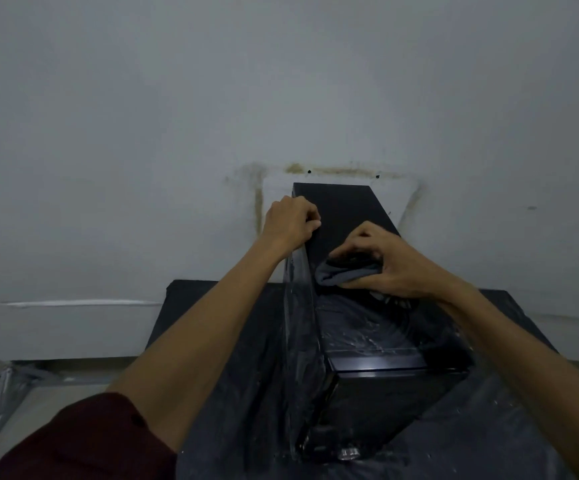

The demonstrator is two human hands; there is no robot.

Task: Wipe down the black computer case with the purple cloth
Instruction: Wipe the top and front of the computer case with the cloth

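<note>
Our right hand [390, 268] clutches the bunched cloth [341, 273] against the top of the black computer case [343, 209]; our left hand [291, 223] grips its far left edge.

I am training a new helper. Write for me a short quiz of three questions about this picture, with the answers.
1. True or false: the left hand grips the left top edge of the computer case.
2. Multiple choice: the cloth lies on the case's A) top, B) front, C) underside.
3. Fill in: the cloth is held by the ___ hand.
Key: 1 true; 2 A; 3 right: the right hand holds it.
</note>
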